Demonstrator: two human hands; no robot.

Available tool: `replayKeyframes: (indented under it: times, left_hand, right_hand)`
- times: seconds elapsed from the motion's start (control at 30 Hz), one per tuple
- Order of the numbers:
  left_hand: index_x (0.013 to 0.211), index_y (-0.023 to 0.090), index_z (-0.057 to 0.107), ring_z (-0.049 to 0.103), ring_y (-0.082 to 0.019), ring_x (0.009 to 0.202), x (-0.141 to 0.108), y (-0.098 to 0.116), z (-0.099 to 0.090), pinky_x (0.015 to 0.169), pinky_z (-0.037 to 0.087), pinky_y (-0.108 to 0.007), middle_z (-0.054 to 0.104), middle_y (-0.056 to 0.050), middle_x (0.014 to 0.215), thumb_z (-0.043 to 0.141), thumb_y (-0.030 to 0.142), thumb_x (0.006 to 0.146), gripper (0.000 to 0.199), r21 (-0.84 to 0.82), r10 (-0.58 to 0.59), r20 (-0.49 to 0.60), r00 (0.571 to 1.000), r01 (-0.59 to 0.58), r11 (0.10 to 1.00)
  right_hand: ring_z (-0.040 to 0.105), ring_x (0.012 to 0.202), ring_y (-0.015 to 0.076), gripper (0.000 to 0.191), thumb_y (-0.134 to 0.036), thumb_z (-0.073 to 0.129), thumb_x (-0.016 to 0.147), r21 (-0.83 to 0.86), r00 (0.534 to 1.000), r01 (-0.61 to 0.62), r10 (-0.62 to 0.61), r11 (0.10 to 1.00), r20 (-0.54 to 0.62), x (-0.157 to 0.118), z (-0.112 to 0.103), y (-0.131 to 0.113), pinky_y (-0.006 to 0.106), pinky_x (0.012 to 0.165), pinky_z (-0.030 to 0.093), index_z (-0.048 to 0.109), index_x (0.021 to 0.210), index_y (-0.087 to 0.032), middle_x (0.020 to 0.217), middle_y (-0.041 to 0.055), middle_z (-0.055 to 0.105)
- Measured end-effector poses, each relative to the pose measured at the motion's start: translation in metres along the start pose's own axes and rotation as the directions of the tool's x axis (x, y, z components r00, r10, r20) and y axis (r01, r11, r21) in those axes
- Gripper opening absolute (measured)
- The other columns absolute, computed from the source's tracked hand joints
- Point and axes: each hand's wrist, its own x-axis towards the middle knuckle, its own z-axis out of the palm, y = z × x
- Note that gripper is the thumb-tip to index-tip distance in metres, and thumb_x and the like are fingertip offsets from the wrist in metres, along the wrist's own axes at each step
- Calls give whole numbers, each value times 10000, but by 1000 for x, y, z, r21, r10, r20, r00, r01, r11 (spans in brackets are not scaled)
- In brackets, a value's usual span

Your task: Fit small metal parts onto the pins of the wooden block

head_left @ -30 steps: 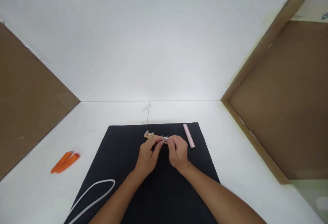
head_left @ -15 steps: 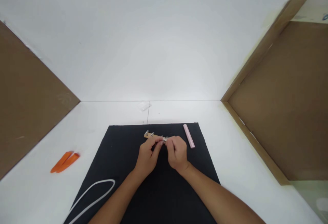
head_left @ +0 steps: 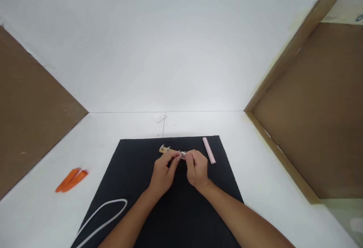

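Near the far edge of the black mat (head_left: 181, 217) is a tan strip (head_left: 165, 150) with 2 metal fittings (head_left: 168, 148) at its left end. The left hand's (head_left: 163, 170) grip pinches a metal piece (head_left: 183, 153) near the strip's other end; the right hand's (head_left: 197, 167) narrow grip pinches it too. A pink bar (head_left: 209, 150) lies toward the mat's far-right corner.

White tabletop (head_left: 272, 191) spreading around fingers (head_left: 172, 154). Black mat (head_left: 133, 168) on it, directly under fingers. On mat: pink bar (head_left: 209, 150) just right of fingers; white cord (head_left: 111, 201) looped left of fingers, toward wearer; wooden strip with metal fittings (head_left: 165, 150) at fingertips, contact with mat unclear. On bare tabletop: orange pieces (head_left: 75, 182) well left of fingers, clear plastic scrap (head_left: 160, 117) beyond.
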Motion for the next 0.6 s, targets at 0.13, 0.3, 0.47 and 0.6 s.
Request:
replayKeyframes:
  times: [0.13, 0.3, 0.47, 0.6]
  left_hand:
    - [975, 191, 681, 654, -180, 898, 0, 1, 0, 838, 492, -290, 715, -46, 955, 516, 239, 921, 180, 0, 3, -3, 1000, -3, 1000]
    - [983, 196, 682, 655, -178, 897, 0, 2, -1, 841, 492, -285, 714, -44, 967, 518, 235, 921, 180, 0, 7, -6, 1000, -7, 1000]
    - [978, 191, 685, 656, -178, 879, 0, 2, -1, 825, 497, -283, 715, -45, 949, 520, 234, 918, 181, 6, 8, -8, 1000, -8, 1000]
    - [981, 193, 683, 657, -179, 886, 1, 0, -1, 827, 498, -285, 716, -47, 956, 522, 233, 916, 178, 7, 11, -9, 1000, -11, 1000]
  right_hand:
    - [518, 608, 155, 309, -240, 392, 963, -1, 1000, 1, -1, 1000, 2, -1, 0, 1, 290, 613, 362, 564, 710, -188, 639, 18, 579]
    - [526, 616, 158, 297, -236, 391, 963, 19, 999, -40, 41, 999, -29, -1, 1, 2, 288, 606, 369, 572, 732, -187, 655, 23, 587]
    - [520, 612, 156, 293, -224, 409, 952, 6, 1000, 17, -16, 1000, -21, -1, 0, 0, 288, 610, 365, 577, 715, -183, 640, 23, 585]
    - [513, 600, 153, 298, -223, 408, 950, -2, 1000, 24, -24, 1000, -15, -1, 0, 0, 286, 604, 360, 569, 703, -185, 629, 19, 574]
